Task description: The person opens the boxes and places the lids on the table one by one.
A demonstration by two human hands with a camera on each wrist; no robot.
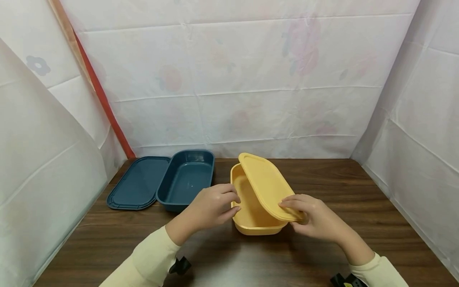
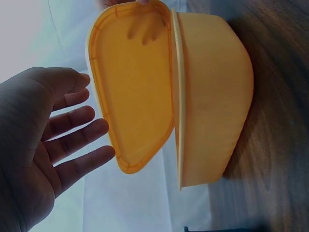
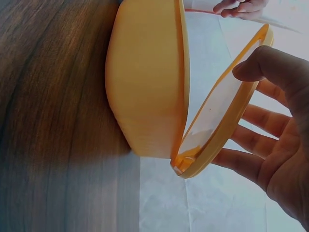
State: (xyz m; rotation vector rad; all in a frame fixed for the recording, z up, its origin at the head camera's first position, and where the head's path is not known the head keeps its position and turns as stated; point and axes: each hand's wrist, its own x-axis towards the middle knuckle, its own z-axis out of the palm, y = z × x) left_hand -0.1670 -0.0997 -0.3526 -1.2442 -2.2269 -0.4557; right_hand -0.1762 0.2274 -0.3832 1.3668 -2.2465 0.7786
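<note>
A yellow plastic lid (image 1: 269, 183) stands tilted over a matching rectangular yellow container (image 1: 259, 231), leaving the container's left part uncovered. My right hand (image 1: 317, 217) pinches the lid at its near right corner. In the right wrist view the thumb (image 3: 253, 67) lies on the lid's underside, with the other fingers across its top. Beside the container's left rim is my left hand (image 1: 216, 203), its fingers loosely bent and holding nothing. The left wrist view shows those fingers (image 2: 77, 130) spread, overlapping the lid's raised edge.
To the left, a dark blue container (image 1: 186, 177) lies open side up, its rim overlapping a dark blue lid (image 1: 138, 183) flat on the wooden table (image 1: 337, 179). White floral sheets (image 1: 236, 71) hang behind and at both sides. A red strip (image 1: 104, 99) runs down the left corner.
</note>
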